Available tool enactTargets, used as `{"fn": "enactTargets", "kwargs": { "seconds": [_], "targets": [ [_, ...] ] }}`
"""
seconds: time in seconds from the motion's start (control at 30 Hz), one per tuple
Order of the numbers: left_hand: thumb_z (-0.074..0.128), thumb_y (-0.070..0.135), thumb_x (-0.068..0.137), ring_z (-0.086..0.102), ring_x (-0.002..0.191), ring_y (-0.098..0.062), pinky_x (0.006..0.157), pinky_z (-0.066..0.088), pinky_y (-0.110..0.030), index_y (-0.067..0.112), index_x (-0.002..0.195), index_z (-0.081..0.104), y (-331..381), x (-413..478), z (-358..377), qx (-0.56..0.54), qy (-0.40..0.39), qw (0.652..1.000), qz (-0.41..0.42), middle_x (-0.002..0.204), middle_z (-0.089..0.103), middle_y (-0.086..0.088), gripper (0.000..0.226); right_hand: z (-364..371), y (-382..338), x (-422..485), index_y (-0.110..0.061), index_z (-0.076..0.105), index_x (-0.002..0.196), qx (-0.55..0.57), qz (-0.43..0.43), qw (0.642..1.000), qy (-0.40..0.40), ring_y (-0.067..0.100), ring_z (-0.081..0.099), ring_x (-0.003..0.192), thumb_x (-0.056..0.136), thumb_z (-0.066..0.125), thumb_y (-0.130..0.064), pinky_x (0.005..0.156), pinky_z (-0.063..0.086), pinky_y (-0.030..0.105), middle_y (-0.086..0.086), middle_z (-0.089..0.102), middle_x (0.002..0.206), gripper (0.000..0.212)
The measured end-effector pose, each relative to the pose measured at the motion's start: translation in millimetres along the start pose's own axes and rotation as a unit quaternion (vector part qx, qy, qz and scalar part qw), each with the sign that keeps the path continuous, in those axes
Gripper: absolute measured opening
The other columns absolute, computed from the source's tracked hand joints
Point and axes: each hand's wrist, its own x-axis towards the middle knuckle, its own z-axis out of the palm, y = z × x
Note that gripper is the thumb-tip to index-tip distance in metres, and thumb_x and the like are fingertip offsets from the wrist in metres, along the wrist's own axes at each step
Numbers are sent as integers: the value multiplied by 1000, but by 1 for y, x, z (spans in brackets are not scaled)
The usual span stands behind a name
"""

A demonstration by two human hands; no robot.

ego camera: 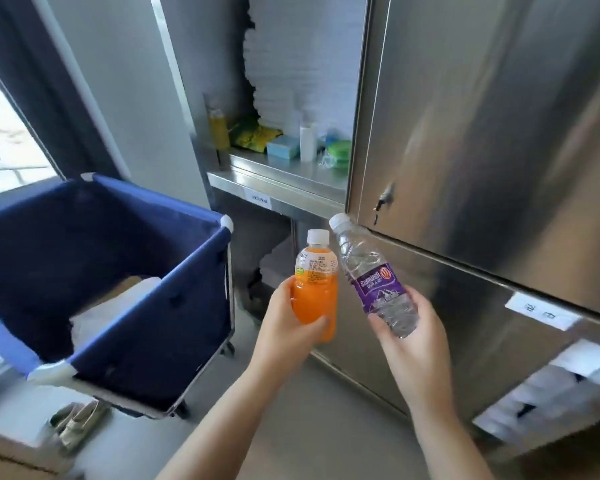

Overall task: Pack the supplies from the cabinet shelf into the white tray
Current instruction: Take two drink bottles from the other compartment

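cart (153, 323) left of shelf (291, 172) | juice bottle (315, 292) left of water bottle (371, 275), before shelf

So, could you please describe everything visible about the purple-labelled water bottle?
The water bottle is clear, ribbed plastic with a white screw cap on and a purple label round its middle bearing white lettering and a red round logo. It is tilted, cap up and to the left, held in the air in front of the steel cabinet door. The right hand grips its bottom end.
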Motion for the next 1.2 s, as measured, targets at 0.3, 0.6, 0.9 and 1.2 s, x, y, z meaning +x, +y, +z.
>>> {"fn": "enactTargets", "kwargs": {
  "seconds": [0.3,0.6,0.9,1.2],
  "targets": [
    [73,24,64,50,87,19,57,43,-5,44,117,42,4,110,-23,-2,69,998,-6,105,56,18,64,82,-6,108,-24,46,130,22,-35,998,-37,14,56,111,75,75,-39,93,48,42,-5,58,121,63],
    [74,24,65,56,92,8,76,52,-24,46,115,41,-8,193,-45,-7,101,995,-8,107,58,17,64,142,-16,174,-26,47,130,49,-50,996,-57,12,53,117,74,75,-39,99,44,43,-8,58,123,64],
    [76,32,68,54,95,6,69,51,-20,55,102,38,-13,342,-66,-23,41,998,37,108,52,20,57,221,-34,269,-26,51,125,30,-68,997,12,5,57,105,75,75,-39,88,48,30,-11,61,112,57],
    [78,27,70,51,104,-3,69,46,-15,35,127,35,-3,484,-78,-12,-55,995,87,113,50,18,72,284,-53,349,-23,46,132,11,-51,990,132,8,53,115,77,74,-39,96,46,40,-7,57,123,64]
  ]
}}
